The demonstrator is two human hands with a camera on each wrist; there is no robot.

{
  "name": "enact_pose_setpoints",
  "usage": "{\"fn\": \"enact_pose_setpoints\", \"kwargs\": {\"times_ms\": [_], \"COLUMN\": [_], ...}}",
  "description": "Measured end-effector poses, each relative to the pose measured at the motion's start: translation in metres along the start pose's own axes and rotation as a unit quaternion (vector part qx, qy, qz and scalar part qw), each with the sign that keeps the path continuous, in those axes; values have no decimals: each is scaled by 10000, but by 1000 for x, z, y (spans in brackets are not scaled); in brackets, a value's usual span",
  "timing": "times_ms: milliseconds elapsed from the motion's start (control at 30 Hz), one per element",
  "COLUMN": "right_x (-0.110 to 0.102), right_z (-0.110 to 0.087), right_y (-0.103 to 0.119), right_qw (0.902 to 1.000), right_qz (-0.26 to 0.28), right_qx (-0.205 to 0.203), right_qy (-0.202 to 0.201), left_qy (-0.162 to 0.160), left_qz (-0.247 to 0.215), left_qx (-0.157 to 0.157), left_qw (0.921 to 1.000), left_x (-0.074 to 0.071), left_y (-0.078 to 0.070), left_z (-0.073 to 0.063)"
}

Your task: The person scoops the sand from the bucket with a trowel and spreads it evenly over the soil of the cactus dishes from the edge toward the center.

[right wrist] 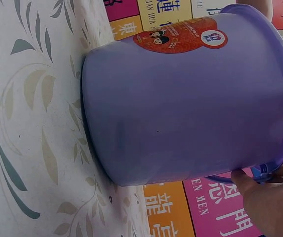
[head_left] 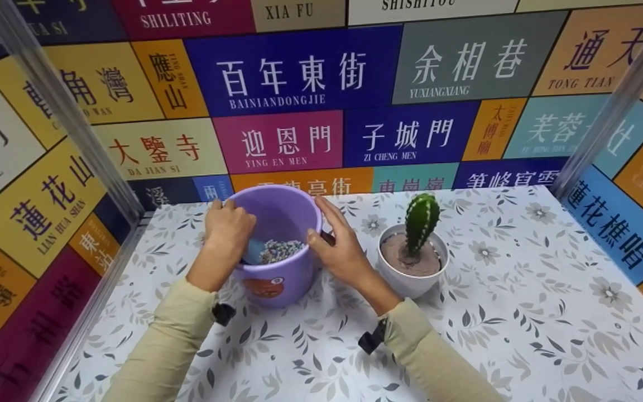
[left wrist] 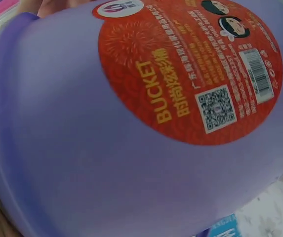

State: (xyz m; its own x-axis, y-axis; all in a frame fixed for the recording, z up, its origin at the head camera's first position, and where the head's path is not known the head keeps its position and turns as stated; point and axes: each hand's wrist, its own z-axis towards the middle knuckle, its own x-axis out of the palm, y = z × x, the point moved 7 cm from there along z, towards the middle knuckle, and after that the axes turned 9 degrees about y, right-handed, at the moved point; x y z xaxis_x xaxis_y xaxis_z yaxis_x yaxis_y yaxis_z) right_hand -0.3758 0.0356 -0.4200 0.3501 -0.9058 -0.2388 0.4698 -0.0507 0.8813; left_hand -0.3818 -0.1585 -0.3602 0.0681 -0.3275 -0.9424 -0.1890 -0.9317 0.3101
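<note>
A purple plastic bucket (head_left: 279, 279) stands upright on the table, a round red label (left wrist: 190, 74) on its near side. Small multicoloured granules (head_left: 281, 252) lie inside it, beside a light blue patch (head_left: 254, 251). My left hand (head_left: 229, 229) grips the left rim with fingers curled over it. On the opposite side, my right hand (head_left: 341, 243) holds the rim between thumb and fingers, where the purple handle (right wrist: 262, 174) joins the bucket. Much of the right fingers is hidden behind the wall.
To the right of the bucket, close to my right wrist, stands a cactus (head_left: 422, 223) in a white pot (head_left: 419, 285). A leaf-patterned cloth (head_left: 522, 312) covers the table. Behind it rises a wall (head_left: 293, 72) of coloured name signs, with metal posts (head_left: 614, 95) at both sides.
</note>
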Motion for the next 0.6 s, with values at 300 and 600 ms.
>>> {"fn": "enact_pose_setpoints", "kwargs": {"times_ms": [300,600], "right_x": [-1,0], "right_z": [0,0], "right_y": [-2,-1], "right_qw": [10000,10000], "right_qz": [47,62], "right_qx": [44,41], "right_qy": [-4,-1], "left_qy": [-79,-43], "left_qz": [37,-754], "left_qx": [696,1314], "left_qw": [9975,9884], "left_x": [5,7], "left_y": [2,4], "left_z": [1,0]}}
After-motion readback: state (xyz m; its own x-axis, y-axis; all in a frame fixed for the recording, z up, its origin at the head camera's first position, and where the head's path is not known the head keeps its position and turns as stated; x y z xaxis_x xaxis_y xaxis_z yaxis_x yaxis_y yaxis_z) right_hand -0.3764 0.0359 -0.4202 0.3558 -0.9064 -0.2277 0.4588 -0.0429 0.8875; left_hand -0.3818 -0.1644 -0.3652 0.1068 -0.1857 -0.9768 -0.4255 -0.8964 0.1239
